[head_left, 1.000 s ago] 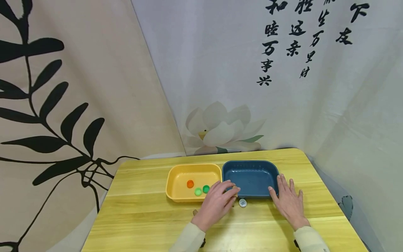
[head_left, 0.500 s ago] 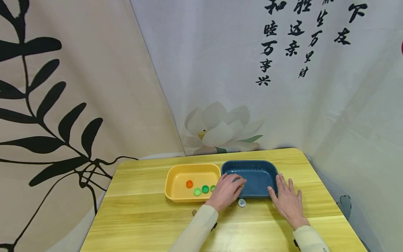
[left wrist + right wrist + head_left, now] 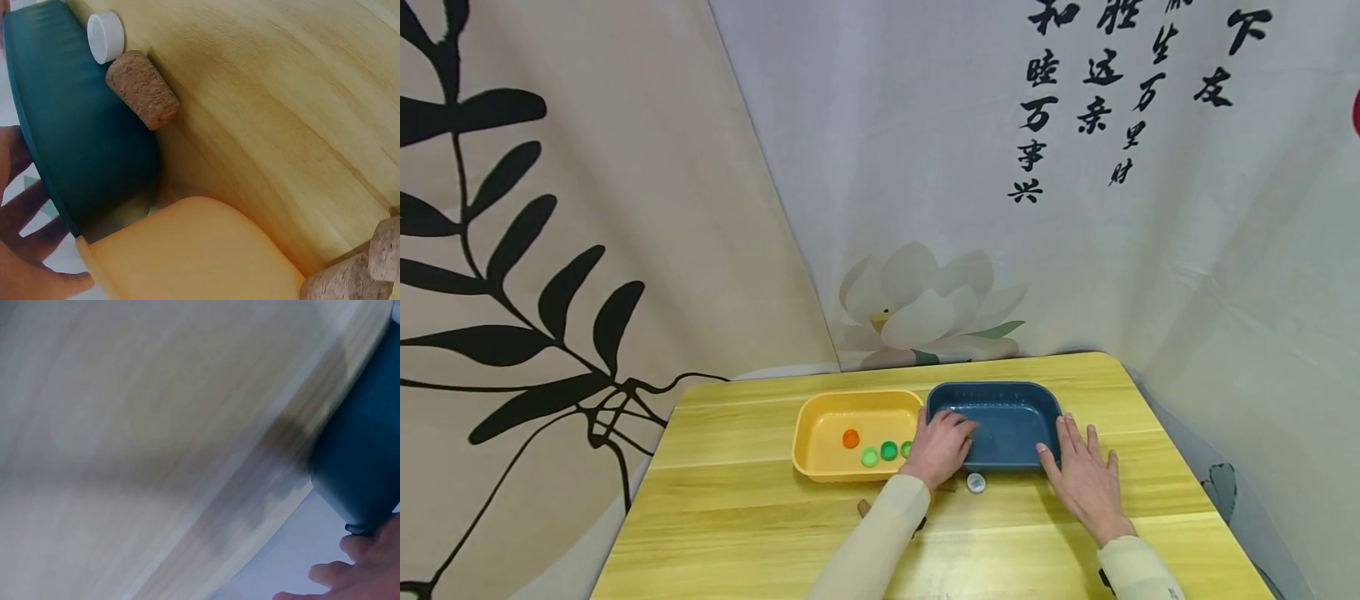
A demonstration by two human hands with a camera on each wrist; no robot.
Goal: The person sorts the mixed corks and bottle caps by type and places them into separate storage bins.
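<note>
My left hand point(image 3: 938, 448) reaches over the left end of the blue tray point(image 3: 1013, 392), its fingers loosely extended inside the rim. In the left wrist view, the fingers point(image 3: 25, 215) show spread beyond the rim, with nothing visible between them. At the tray's right end, my right hand point(image 3: 1088, 483) lies flat with straight fingers, thumb and fingertips right at the rim. A white bottle cap point(image 3: 106, 37) and a cork point(image 3: 142, 90) lie on the table along the blue tray's near side. Left of it is the yellow tray point(image 3: 820, 477), holding an orange cap point(image 3: 851, 438) and several green caps point(image 3: 889, 451).
Two more corks point(image 3: 350, 281) lie by the near side of the yellow tray, mostly behind the left sleeve point(image 3: 880, 533) in the head view. The wooden table point(image 3: 737, 500) reaches back to a printed cloth point(image 3: 940, 200) hanging behind it.
My left hand moved right from the gap between the trays into the blue tray; its fingers, pinched around something brownish earlier, have loosened. Another green cap came into view. My right hand stayed put.
</note>
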